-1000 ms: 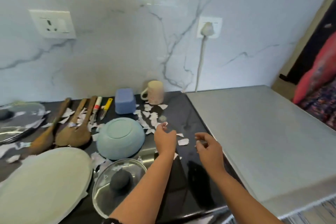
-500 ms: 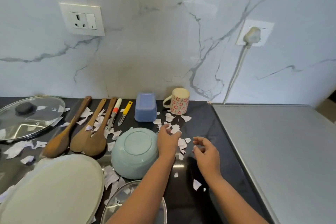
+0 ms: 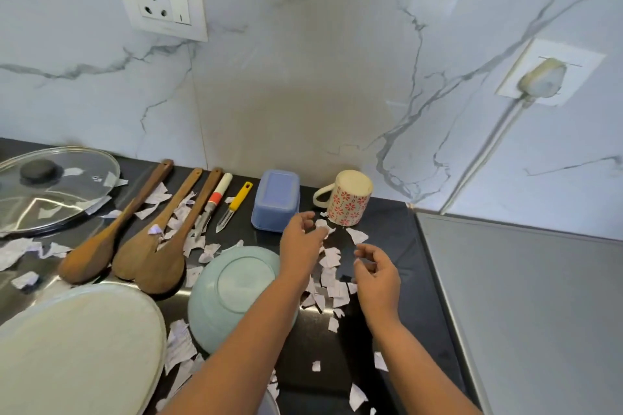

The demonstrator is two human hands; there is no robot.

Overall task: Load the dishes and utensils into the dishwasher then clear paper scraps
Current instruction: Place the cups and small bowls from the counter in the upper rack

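White torn paper scraps [image 3: 332, 276] lie just right of the upturned teal bowl [image 3: 236, 293], in a band whose long axis runs from the marble wall [image 3: 303, 77] toward the camera. Left hand [image 3: 300, 239] is beyond the bowl's right rim, fingertips at one scrap; can't tell if it's pinched. Right hand [image 3: 377, 274] is apart and further right, loosely curled, nothing seen in it. Three wooden spoons [image 3: 141, 229] lie left of the bowl, handles wallward. Left forearm crosses the bowl.

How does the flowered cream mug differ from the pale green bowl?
The cream mug with red flowers is tall, narrow and has a handle; the pale green bowl is wide, low and handleless. The mug is patterned, the bowl plain. The mug sits by the wall, the bowl farther out. Both stand upside down on the black counter.
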